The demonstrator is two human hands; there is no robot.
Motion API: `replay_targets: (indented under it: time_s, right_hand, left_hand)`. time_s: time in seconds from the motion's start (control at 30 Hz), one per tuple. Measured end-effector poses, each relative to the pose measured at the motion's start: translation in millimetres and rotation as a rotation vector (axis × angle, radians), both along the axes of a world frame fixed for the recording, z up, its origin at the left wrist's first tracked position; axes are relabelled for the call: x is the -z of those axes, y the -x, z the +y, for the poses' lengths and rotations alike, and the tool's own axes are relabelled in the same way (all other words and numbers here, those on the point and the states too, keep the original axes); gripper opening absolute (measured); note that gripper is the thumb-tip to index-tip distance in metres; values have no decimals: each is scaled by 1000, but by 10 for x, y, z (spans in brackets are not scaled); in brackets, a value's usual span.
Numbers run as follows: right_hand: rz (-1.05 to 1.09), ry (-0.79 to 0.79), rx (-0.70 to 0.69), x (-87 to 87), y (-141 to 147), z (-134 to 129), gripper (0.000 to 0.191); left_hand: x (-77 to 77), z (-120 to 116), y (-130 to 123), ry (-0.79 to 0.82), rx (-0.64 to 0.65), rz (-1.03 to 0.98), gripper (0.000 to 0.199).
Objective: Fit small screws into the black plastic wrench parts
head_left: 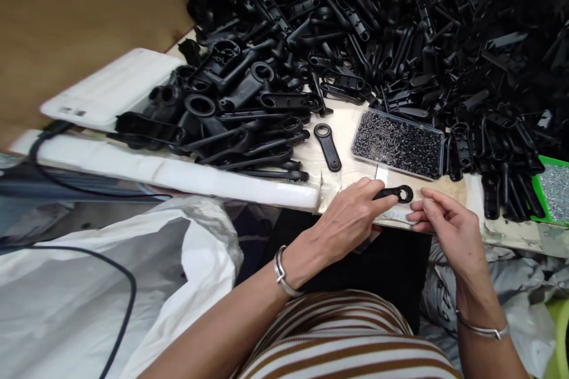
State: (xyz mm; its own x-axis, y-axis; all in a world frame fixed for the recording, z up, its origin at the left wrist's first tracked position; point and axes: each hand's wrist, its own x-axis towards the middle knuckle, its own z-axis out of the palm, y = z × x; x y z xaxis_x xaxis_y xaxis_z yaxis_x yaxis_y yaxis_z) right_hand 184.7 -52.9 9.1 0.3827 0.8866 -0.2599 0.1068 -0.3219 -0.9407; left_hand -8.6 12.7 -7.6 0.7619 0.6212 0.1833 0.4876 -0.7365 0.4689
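My left hand [351, 216] grips a black plastic arm with a ring end [403, 193] at the table's front edge, its fingers over the narrow part. Just right of the ring, my right hand [451, 225] has its thumb and fingertips drawn together; whatever they pinch, if anything, is too small to make out. A similar black ring-ended part [328, 147] lies alone on the table, behind my left hand. Beyond both hands stands a clear plastic box of small black pieces [399, 143].
A large heap of black plastic parts [355, 29] covers the back of the table. A green tray [537, 189] with small silvery pieces sits at the far right. On the left are a white flat device [111, 89], a cable [40, 160] and a white sack [195, 254].
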Motion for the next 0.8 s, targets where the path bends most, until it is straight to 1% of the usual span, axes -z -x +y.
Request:
replay_targets:
  time_s: [0.1,0.17,0.27,0.43,0.57,0.63,0.7,0.73,0.8]
  right_hand:
    - [98,-20,22,6,37,9,54]
    - [212,-42,23,15,61,12,54]
    - [365,-84,42,40,101,18,47]
    - [455,-126,139,38,194,14,42]
    - [517,-113,139,-12,277,-3,23]
    - [510,-122,113,-16,295,11,18]
    - [456,-133,94,-15,290,31,16]
    - [407,-133,80,-18,278,38,16]
    - [237,-116,22,-45,222,40,19]
  left_hand:
    - [82,-44,-2,35,-43,-182,47]
    - [112,-74,-13,47,-52,-246,50]
    - [107,-108,-39,33,-42,-252,53]
    - [67,-143,-66,-35,3,-168,56]
    - [119,-166,-68,-114,-21,-188,54]
    - [175,-163,-83,-188,-33,-211,52]
    - [220,-167,-118,-253,-30,-226,52]
    - [229,-177,-141,-264,-27,-227,52]
    - [213,-210,-183,-231,-17,-225,49]
